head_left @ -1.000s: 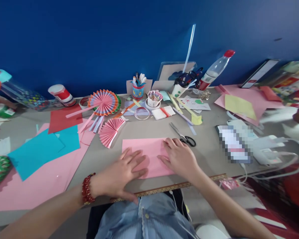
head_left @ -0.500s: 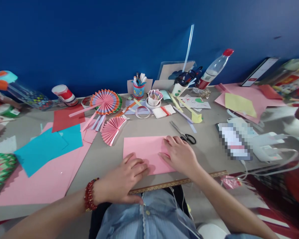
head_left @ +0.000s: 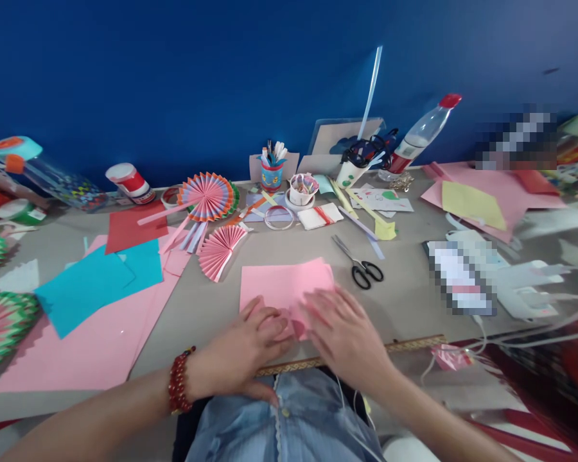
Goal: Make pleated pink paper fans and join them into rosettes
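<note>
A pink sheet of paper [head_left: 274, 282] lies on the table in front of me, near its front edge. My left hand [head_left: 245, 350] rests on the sheet's lower left part, fingers spread and thumb pointing down past the table edge. Over the sheet's right part, my right hand [head_left: 344, 327] lies with its fingers stretched out, slightly blurred. The paper bends upward near the right fingers, and its right edge is partly hidden under that hand. Just beyond the right hand are scissors [head_left: 361, 266] with black handles.
Left of the sheet lie a pink folded fan [head_left: 219, 250], blue paper [head_left: 91, 285] and large pink paper [head_left: 72, 359]. A pen cup [head_left: 271, 176], a white cup [head_left: 349, 174] and a bottle [head_left: 417, 141] stand at the back. A phone [head_left: 460, 279] and cables are at right.
My right hand has moved left and down over the sheet, bringing its right side inward and uncovering the scissors' handles. My left hand stays on the paper.
</note>
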Demonstrator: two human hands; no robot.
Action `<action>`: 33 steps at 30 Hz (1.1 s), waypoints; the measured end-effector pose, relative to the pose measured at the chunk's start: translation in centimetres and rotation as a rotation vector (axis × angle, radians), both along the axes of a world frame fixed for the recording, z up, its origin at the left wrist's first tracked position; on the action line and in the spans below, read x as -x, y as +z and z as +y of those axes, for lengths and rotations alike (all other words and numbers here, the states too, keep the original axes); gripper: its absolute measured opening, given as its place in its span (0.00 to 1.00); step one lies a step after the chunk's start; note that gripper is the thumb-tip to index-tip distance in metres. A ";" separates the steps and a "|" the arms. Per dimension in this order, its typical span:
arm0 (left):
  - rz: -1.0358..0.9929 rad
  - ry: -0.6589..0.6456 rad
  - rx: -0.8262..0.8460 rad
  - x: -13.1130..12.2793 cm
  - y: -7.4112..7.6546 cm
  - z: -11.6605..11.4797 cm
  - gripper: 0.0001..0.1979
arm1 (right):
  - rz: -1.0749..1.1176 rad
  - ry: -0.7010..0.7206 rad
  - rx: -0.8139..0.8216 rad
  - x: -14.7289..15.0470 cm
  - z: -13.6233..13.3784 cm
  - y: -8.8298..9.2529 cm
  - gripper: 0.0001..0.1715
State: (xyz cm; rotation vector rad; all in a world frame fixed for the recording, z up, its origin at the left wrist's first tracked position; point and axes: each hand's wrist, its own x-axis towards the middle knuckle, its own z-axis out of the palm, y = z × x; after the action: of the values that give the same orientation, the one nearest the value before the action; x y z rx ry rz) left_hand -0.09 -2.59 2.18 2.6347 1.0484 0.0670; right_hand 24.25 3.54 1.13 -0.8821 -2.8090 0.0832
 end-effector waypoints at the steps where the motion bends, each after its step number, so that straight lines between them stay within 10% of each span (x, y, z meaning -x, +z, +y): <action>1: -0.002 0.005 -0.003 -0.1 0.0 0.0 0.42 | 0.024 0.059 0.005 0.0 -1.2 -0.3 0.22; 17: -0.018 -0.008 -0.011 0.3 -0.8 -0.1 0.41 | -0.032 -0.218 -0.120 -8.2 -3.5 -1.8 0.26; 33: 0.021 0.113 0.001 -1.8 -1.1 -1.1 0.46 | 0.013 -0.012 0.009 -3.0 -3.6 -2.2 0.27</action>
State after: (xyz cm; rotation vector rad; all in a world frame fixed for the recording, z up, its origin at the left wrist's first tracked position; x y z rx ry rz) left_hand 1.75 -3.72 1.06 2.5795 1.2029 0.0632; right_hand 27.24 -0.02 -1.05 -0.8977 -2.7933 0.0993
